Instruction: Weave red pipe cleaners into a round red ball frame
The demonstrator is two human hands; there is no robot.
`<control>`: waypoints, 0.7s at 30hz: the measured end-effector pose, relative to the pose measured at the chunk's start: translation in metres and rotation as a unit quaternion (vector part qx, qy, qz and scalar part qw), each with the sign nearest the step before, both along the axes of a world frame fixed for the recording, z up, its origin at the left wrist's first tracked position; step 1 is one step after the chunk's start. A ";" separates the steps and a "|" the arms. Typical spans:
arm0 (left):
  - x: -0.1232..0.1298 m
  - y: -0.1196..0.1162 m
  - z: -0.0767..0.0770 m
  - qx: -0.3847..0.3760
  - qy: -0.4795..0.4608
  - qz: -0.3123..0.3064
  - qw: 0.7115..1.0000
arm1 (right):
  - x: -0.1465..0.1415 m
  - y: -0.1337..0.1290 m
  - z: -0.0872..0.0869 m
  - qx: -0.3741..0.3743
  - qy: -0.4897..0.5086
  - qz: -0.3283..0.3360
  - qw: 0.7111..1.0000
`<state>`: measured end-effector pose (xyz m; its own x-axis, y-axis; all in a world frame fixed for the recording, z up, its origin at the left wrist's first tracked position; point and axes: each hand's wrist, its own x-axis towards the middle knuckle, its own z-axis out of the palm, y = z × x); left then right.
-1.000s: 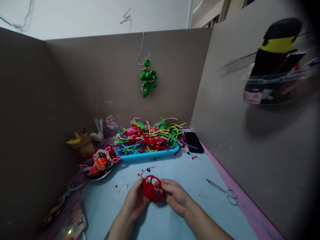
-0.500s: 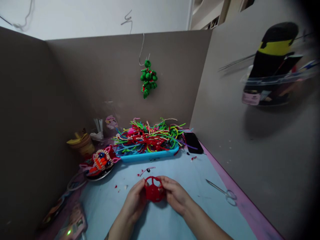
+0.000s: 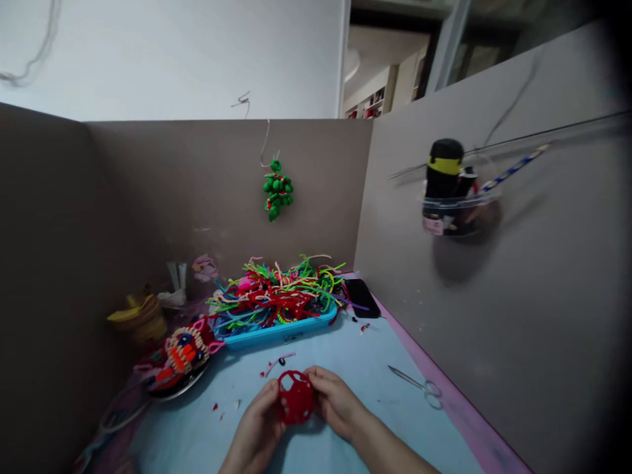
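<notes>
A small red openwork piece point(image 3: 296, 399), rounded with holes near its top, is held between my two hands above the light blue mat point(image 3: 345, 368). My left hand point(image 3: 259, 418) grips its left side, thumb near the upper edge. On the right side, my right hand point(image 3: 336, 403) pinches it with thumb and fingers. Behind the hands lies a thin pink strip point(image 3: 284, 357) with a small black bead. Red and white scraps are scattered to the left of my left hand.
A blue tray point(image 3: 281, 334) heaped with colourful cords stands behind. Scissors point(image 3: 417, 384) and a black phone point(image 3: 363, 298) lie to the right. At left, a plate carries a colourful beaded figure point(image 3: 186, 352). Grey partitions surround the mat; a green ornament point(image 3: 278, 189) hangs at the back.
The camera view has tilted up and turned right, so the surroundings sit lower and further left. The red piece has tipped slightly in my hands, which both still hold it.
</notes>
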<state>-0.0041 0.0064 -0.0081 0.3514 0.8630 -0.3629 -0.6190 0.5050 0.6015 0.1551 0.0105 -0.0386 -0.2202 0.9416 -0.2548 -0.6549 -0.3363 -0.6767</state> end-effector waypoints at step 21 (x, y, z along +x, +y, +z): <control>-0.006 0.010 0.003 -0.131 -0.013 0.150 0.980 | 0.198 -0.018 0.391 0.256 -0.835 -0.448 0.193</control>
<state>-0.0100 0.0168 -0.0054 0.1092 0.8076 -0.5796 -0.7767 0.4332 0.4573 0.3532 -0.0077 0.3527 0.0751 0.4065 0.9106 0.9791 -0.2032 0.0100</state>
